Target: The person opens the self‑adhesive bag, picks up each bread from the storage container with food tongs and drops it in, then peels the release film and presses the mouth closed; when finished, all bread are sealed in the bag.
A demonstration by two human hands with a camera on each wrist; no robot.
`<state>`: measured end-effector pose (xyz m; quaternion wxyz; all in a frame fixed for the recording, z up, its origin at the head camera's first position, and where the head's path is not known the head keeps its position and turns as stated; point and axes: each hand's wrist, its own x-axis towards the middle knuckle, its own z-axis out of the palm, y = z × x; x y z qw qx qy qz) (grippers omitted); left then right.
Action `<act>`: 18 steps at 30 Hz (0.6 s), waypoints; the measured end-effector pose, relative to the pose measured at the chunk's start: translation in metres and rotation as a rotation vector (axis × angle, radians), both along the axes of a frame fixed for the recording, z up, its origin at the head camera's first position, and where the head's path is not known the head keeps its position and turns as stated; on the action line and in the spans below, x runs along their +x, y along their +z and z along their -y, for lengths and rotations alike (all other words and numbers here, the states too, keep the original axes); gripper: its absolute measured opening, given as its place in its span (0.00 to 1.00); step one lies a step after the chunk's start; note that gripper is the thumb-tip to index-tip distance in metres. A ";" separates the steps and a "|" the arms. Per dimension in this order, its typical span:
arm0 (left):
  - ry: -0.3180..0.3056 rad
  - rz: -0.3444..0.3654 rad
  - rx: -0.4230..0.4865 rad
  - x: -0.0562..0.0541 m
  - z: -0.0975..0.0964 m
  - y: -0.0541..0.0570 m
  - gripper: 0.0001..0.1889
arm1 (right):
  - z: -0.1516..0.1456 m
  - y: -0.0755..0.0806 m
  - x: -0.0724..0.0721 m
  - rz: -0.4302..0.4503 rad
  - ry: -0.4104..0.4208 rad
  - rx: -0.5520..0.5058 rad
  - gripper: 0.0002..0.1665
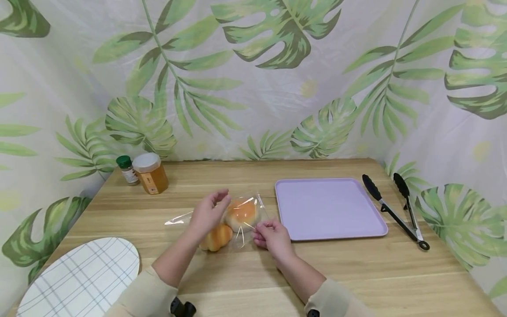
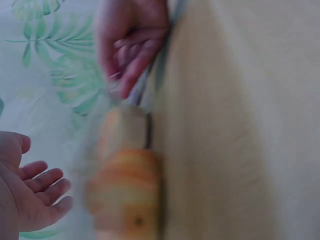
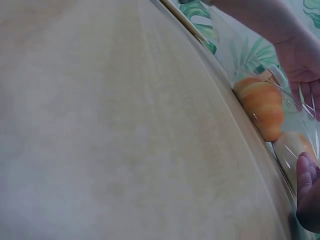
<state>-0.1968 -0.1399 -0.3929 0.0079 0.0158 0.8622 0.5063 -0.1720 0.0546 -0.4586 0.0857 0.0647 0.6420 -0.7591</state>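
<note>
A round bun [image 1: 240, 212] with a glossy orange-brown top lies inside a clear plastic bag [image 1: 259, 203] at the middle of the table. Beside it sits a ridged, croissant-like bread roll [image 1: 215, 237]; whether the plastic wraps this one too I cannot tell. My left hand [image 1: 211, 212] hovers over the left part of the bag, its fingers loosely extended and gripping nothing. With thumb and fingers my right hand [image 1: 274, 237] pinches the bag's right edge. Motion blurs both breads in the left wrist view.
A lilac tray [image 1: 330, 209] lies to the right, with black-handled tongs [image 1: 400, 218] beyond it. At the back left stand a honey-coloured jar [image 1: 152, 176] and a green-capped bottle [image 1: 128, 171]. A checked oval placemat [image 1: 83, 277] covers the front left.
</note>
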 end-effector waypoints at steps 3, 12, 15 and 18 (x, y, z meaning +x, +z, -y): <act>-0.063 0.012 -0.068 -0.013 0.008 0.016 0.27 | -0.003 -0.001 0.004 -0.002 0.003 0.006 0.08; -0.191 0.022 -0.252 -0.073 0.002 -0.008 0.22 | -0.010 -0.003 0.013 0.013 0.000 -0.009 0.11; -0.161 0.089 -0.217 -0.085 -0.006 -0.022 0.21 | -0.010 -0.003 0.015 0.013 0.004 -0.017 0.13; -0.140 0.145 -0.193 -0.092 -0.014 -0.033 0.21 | -0.009 -0.004 0.017 0.013 0.013 -0.029 0.13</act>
